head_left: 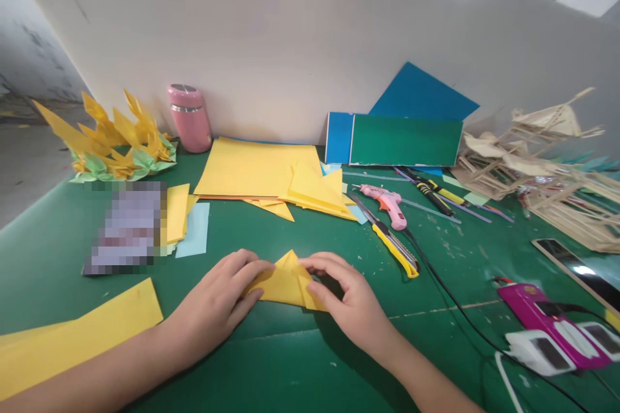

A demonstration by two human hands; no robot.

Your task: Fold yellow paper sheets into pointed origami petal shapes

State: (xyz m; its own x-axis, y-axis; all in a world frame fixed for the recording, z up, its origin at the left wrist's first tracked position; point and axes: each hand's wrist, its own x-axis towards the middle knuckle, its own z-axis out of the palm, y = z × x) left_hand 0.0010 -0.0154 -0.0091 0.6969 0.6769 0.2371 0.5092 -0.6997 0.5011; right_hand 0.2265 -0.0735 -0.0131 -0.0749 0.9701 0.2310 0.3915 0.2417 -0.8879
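A yellow sheet of paper [283,285], folded to a peak at its top, lies low over the green table between my hands. My left hand [227,290] pinches its left end, thumb below and fingers above. At the right end, my right hand [346,293] grips a folded flap between thumb and fingers. Under my left forearm lies a long yellow paper strip [111,319]. Beyond my hands rests a stack of yellow paper [256,168], with loose folded yellow pieces [320,190] on its right side.
A pink glue gun [387,203] and a yellow utility knife [394,248] lie right of centre. The gun's black cord runs to a magenta power strip [547,316]. At the back stand a yellow paper-fold model [121,142], a pink flask [190,119] and wooden stick models [547,168].
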